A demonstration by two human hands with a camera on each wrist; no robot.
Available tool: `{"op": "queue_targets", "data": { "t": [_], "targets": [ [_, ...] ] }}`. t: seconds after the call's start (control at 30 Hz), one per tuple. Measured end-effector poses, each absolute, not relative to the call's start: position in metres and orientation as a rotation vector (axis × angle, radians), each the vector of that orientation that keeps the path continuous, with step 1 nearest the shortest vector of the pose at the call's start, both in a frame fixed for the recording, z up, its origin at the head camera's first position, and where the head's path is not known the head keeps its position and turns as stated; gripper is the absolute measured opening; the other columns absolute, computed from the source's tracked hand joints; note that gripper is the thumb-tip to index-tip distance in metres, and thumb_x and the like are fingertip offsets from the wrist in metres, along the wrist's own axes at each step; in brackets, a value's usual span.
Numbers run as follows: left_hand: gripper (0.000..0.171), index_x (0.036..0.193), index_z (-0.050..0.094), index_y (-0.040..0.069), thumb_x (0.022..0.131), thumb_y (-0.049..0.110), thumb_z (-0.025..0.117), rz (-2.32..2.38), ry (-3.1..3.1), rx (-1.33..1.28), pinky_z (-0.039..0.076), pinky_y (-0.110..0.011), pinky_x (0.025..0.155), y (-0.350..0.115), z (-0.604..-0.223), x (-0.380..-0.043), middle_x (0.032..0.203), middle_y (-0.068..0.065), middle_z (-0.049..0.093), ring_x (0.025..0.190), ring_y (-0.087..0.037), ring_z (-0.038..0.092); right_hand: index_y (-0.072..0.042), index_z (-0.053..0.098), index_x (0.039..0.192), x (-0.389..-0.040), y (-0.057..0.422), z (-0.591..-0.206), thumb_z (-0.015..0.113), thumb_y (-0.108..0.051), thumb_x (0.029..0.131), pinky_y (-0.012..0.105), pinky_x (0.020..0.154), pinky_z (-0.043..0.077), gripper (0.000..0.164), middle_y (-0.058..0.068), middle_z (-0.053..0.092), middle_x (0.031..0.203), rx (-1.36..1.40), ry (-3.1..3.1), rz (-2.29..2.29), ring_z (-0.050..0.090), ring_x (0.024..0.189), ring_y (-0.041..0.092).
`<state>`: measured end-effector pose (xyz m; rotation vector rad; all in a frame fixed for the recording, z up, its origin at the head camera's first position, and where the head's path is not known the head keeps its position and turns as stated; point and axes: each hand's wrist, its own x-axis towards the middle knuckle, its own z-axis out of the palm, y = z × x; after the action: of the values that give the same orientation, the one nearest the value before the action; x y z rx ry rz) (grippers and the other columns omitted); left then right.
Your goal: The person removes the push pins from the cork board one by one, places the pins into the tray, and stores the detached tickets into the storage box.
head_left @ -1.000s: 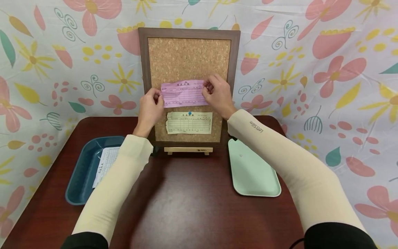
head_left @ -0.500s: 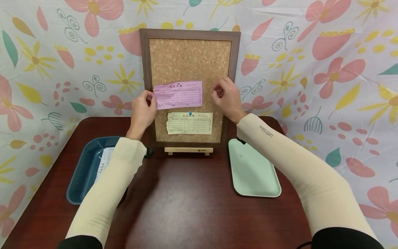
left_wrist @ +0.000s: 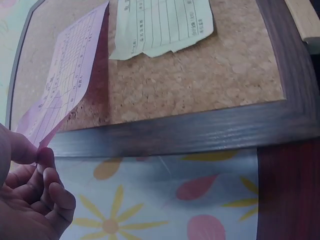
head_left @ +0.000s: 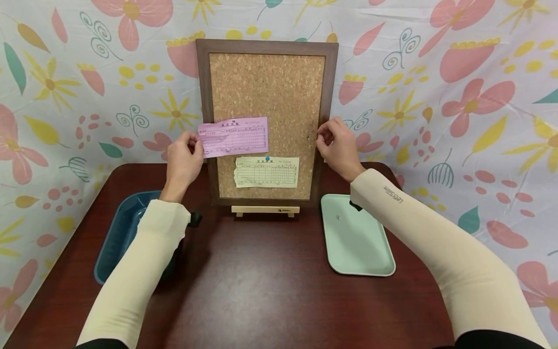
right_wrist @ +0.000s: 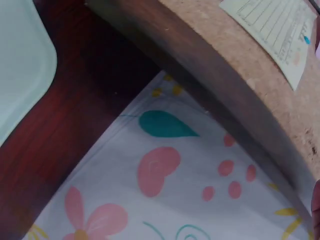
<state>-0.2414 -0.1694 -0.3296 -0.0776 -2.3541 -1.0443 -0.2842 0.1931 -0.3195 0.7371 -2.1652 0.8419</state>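
My left hand [head_left: 185, 155] pinches the left end of a pink receipt slip [head_left: 235, 135] between thumb and finger. In the left wrist view the slip [left_wrist: 75, 65] slants away from the corkboard [head_left: 266, 82]. Below it, a yellow-green receipt slip [head_left: 267, 173] hangs on the cork under a blue pushpin [head_left: 268, 159]. At the board's right frame is my right hand [head_left: 340, 148], its fingers curled and thumb against fingertip; I cannot tell whether something small is between them. Only a sliver of its finger [right_wrist: 316, 207] enters the right wrist view.
The framed board leans on a small wooden stand [head_left: 265, 210]. A blue tray [head_left: 101, 264] lies at left, partly behind my left sleeve. At right, a pale green tray [head_left: 362, 252] holds a tiny clear object [head_left: 338, 218]. A floral cloth [head_left: 436, 121] hangs behind.
The right hand has let go of the pink slip's right end and moved right to the frame. My left hand has drawn the slip left and slightly down, past the board's left edge.
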Motion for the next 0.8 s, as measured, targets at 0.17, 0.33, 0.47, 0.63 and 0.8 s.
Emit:
{"op": "queue_targets", "data": {
  "t": [0.17, 0.33, 0.47, 0.63, 0.8],
  "targets": [
    [0.019, 0.097, 0.06, -0.001, 0.095, 0.015, 0.05, -1.03, -2.343, -0.061, 0.038, -0.029, 0.057, -0.178, -0.332, -0.237, 0.082, -0.014, 0.062, 0.063, -0.023, 0.053, 0.001, 0.058, 0.085, -0.283, 0.205, -0.326, 0.06, 0.004, 0.082, 0.03, 0.061, 0.044, 0.006, 0.011, 0.052, 0.083, 0.722, -2.156, 0.824, 0.052, 0.068, 0.02],
    [0.019, 0.098, 0.059, -0.002, 0.095, 0.015, 0.05, -1.044, -2.333, -0.047, 0.037, -0.028, 0.057, -0.187, -0.333, -0.231, 0.082, -0.014, 0.06, 0.064, -0.022, 0.051, -0.001, 0.057, 0.084, -0.278, 0.215, -0.336, 0.06, 0.003, 0.08, 0.029, 0.06, 0.043, 0.006, 0.01, 0.05, 0.081, 0.715, -2.147, 0.804, 0.051, 0.067, 0.019],
    [0.02, 0.099, 0.059, -0.003, 0.095, 0.015, 0.05, -1.042, -2.326, -0.027, 0.037, -0.028, 0.058, -0.197, -0.335, -0.225, 0.084, -0.016, 0.06, 0.065, -0.022, 0.049, -0.001, 0.058, 0.084, -0.276, 0.219, -0.344, 0.061, 0.003, 0.081, 0.029, 0.06, 0.043, 0.006, 0.009, 0.05, 0.083, 0.695, -2.174, 0.818, 0.052, 0.069, 0.018],
    [0.021, 0.101, 0.059, -0.003, 0.095, 0.015, 0.049, -1.034, -2.317, 0.016, 0.037, -0.026, 0.06, -0.21, -0.339, -0.218, 0.083, -0.016, 0.06, 0.067, -0.022, 0.049, -0.002, 0.059, 0.086, -0.274, 0.223, -0.351, 0.061, 0.002, 0.082, 0.028, 0.062, 0.043, 0.006, 0.008, 0.052, 0.084, 0.679, -2.202, 0.816, 0.052, 0.07, 0.017],
    [0.021, 0.1, 0.06, -0.003, 0.094, 0.014, 0.049, -1.012, -2.308, 0.04, 0.036, -0.023, 0.059, -0.22, -0.341, -0.21, 0.081, -0.015, 0.061, 0.066, -0.019, 0.049, -0.004, 0.058, 0.086, -0.272, 0.229, -0.357, 0.061, 0.002, 0.081, 0.028, 0.062, 0.042, 0.009, 0.007, 0.051, 0.082, 0.655, -2.214, 0.799, 0.05, 0.068, 0.016]
  ]
}}
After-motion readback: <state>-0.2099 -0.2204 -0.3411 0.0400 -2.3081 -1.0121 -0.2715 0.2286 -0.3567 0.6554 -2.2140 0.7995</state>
